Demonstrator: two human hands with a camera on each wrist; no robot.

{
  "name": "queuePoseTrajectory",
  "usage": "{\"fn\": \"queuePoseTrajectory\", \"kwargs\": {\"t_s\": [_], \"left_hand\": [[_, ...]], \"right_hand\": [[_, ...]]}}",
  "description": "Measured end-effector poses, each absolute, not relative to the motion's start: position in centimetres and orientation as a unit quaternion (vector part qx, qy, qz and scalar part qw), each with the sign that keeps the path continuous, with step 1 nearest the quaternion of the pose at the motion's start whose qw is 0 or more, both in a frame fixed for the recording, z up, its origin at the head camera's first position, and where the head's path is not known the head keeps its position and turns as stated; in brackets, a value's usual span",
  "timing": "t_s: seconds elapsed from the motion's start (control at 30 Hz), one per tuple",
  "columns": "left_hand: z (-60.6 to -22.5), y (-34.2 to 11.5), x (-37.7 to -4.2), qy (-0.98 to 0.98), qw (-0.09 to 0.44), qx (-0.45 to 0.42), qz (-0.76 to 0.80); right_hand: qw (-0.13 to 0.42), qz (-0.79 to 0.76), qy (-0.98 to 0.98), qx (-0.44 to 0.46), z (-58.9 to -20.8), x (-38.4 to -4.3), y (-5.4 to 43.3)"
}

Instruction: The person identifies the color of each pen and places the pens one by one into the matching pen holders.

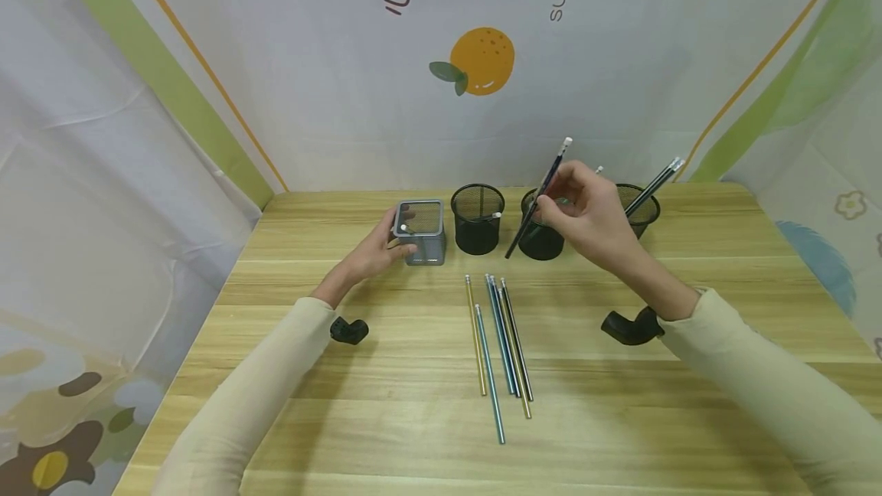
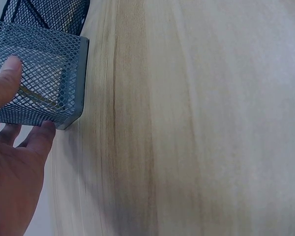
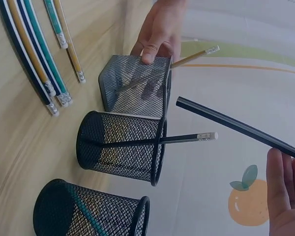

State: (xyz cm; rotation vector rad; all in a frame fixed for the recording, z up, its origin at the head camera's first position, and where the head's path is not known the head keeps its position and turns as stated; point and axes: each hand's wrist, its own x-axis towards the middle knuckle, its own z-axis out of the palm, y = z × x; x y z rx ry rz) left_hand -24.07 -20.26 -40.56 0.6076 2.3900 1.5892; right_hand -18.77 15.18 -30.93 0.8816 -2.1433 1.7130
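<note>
My left hand holds a square grey mesh pencil holder, thumb on its near side and fingers around the far side. One gold pencil leans inside that holder. My right hand pinches a black pencil, its white eraser end up, tilted above the round black mesh cups. The cup next to the grey holder contains a black pencil. In front of the right hand stands another black cup, with a teal pencil inside.
At the right, partly behind the right hand, a third black cup holds black pencils. Several loose pencils, among them a gold one and a teal one, lie mid-table. A printed cloth hangs behind the table.
</note>
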Motion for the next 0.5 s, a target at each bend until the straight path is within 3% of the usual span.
{"fn": "queuePoseTrajectory", "kwargs": {"t_s": [0.5], "left_hand": [[-40.5, -20.4, -24.1, 0.814, 0.102, 0.203, 0.534]], "right_hand": [[0.221, 0.646, -0.665, 0.303, -30.1, -20.6, 15.0]]}}
